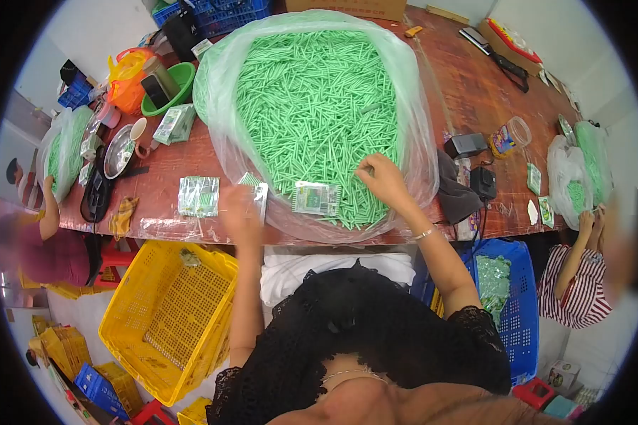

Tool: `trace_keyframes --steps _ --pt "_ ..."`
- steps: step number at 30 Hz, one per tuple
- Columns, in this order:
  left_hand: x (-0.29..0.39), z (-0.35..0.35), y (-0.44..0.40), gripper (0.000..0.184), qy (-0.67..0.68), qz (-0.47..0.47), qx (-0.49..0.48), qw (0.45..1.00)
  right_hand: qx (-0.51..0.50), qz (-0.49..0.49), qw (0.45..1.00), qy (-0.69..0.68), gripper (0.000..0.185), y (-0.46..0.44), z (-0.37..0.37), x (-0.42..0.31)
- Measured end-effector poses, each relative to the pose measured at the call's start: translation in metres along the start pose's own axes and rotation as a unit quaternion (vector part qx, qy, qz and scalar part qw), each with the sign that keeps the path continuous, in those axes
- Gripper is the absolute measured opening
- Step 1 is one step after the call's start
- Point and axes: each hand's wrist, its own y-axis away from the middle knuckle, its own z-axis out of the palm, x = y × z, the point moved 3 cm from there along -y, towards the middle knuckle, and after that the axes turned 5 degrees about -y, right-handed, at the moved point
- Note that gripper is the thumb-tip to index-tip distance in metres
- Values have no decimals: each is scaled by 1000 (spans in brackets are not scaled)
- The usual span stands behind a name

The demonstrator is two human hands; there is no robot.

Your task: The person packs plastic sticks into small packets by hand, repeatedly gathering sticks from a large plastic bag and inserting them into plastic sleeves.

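A large clear plastic bag (216,106) lies wide open on the table, full of thin green sticks (312,92). Over the sticks at its right side is my right hand (384,178), fingertips drawn together; whether anything is between them does not show. My left hand (239,216) is smeared by motion at the bag's lower left edge. Close beside it is a small clear packet of green sticks (261,200), and I cannot tell if the hand holds it. Another printed packet (315,198) rests on the sticks between my hands. Flat packets (198,196) lie further left.
A yellow crate (191,304) stands below the table at left, a blue crate (517,304) at right. Black adapters (466,146) and a dark cloth (455,195) lie right of the bag. A metal bowl (119,152) sits left. Other people work at both ends.
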Motion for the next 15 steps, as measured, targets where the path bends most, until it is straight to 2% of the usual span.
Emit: trace_keyframes --steps 1,3,6,9,11,13,14,15 --pt "22 25 8 37 28 58 -31 997 14 -4 1000 16 18 -9 0 0" --pt "85 41 5 46 -1 159 -78 984 28 -14 999 40 17 -18 0 -5" --pt "98 55 8 58 10 145 -104 984 10 -14 998 55 18 -18 -4 -12" --pt "91 52 9 65 -7 187 -157 970 -29 18 998 52 21 -12 -4 -7" --pt "75 59 9 53 -15 197 -166 966 -47 41 995 77 22 -14 2 13" --pt "63 67 0 45 -32 224 -143 963 -9 59 996 61 24 -24 -3 6" --pt "63 77 -2 38 -6 207 -115 972 11 70 996 52 25 -29 -6 4" --pt "74 80 0 39 -6 199 -112 974 30 64 992 102 26 -37 -5 6"
